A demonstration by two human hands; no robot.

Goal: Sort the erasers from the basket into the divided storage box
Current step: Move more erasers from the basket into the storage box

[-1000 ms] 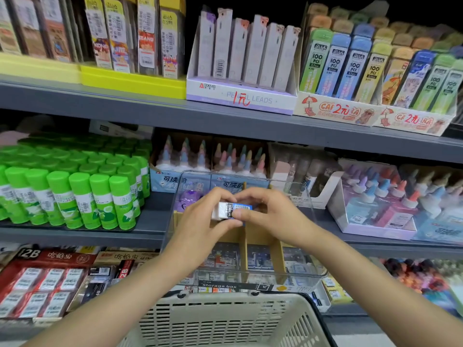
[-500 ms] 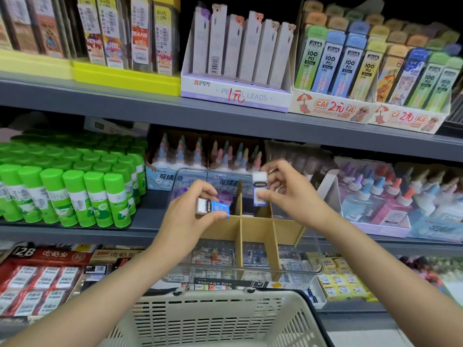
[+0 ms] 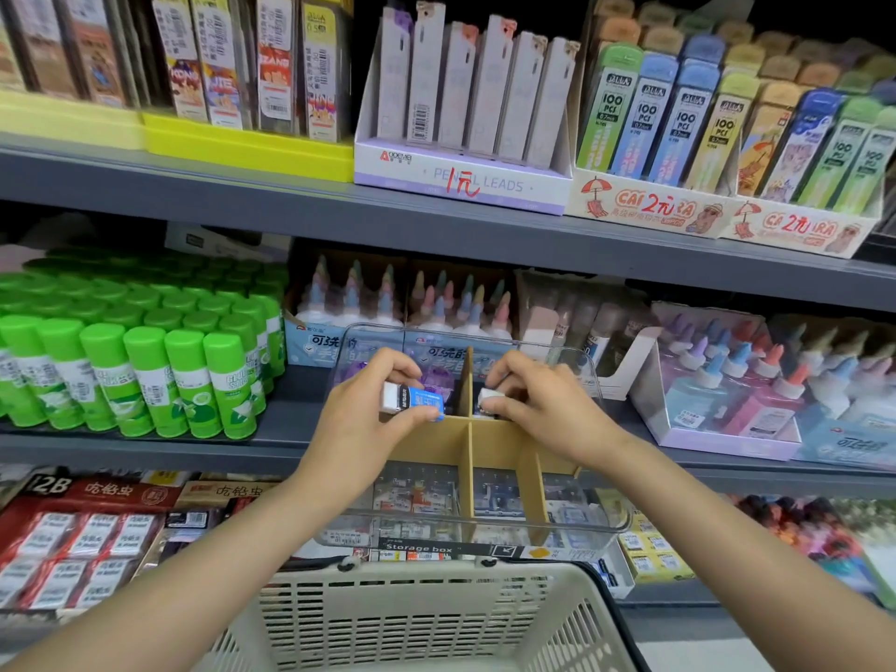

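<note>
A clear storage box (image 3: 601, 521) with tan cardboard dividers (image 3: 468, 453) sits on the shelf edge in front of me. My left hand (image 3: 359, 424) pinches a white eraser in a blue sleeve (image 3: 413, 399) above the box's far left compartment. My right hand (image 3: 538, 405) pinches a second white eraser (image 3: 486, 398) over the far right compartment, just right of the centre divider. A cream slatted basket (image 3: 426, 618) is below the box at the bottom of the view; its inside is hidden.
Green glue sticks (image 3: 145, 366) stand on the shelf to the left, glue bottles (image 3: 727, 380) to the right. Pencil lead boxes (image 3: 465, 177) fill the shelf above. Packed erasers (image 3: 87, 540) lie on the lower shelf at left.
My hands parted, each with one eraser. The right hand has come down from above the divider into the far right compartment. The left hand stays over the far left one.
</note>
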